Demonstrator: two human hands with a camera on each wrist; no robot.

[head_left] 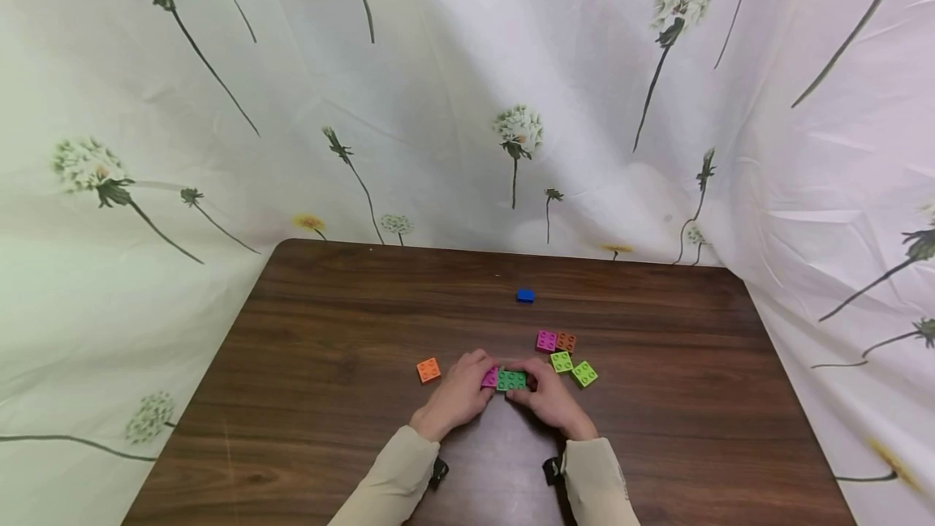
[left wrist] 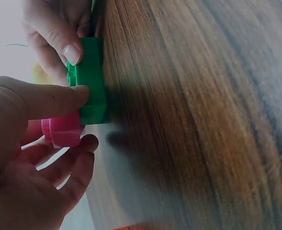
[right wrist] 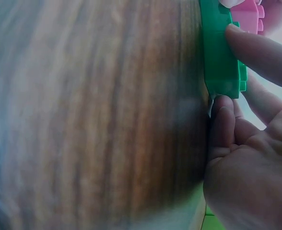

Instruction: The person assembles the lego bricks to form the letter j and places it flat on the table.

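Lying between both hands (head_left: 460, 390) (head_left: 553, 401), green brick (head_left: 511, 381) beside pink brick (head_left: 490, 378)

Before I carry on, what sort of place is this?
Probably an indoor tabletop play or filming corner: a dark wooden table, a dandelion-print cloth behind it and at both sides, and toy bricks.

Between the left hand (head_left: 460, 392) and the right hand (head_left: 549, 400) is a green oblong plastic brick (head_left: 511, 381), a magenta plastic brick (head_left: 490, 378) at its left end. On the brown wood-grain table (head_left: 351, 307), an orange square plastic brick (head_left: 428, 370) lies left of the left hand. Beyond the right hand, a pink square plastic brick (head_left: 546, 341) lies just left of a rust square plastic brick (head_left: 566, 342), two lime square plastic bricks (head_left: 561, 361) nearer, a blue oblong plastic brick (head_left: 525, 296) farthest back.
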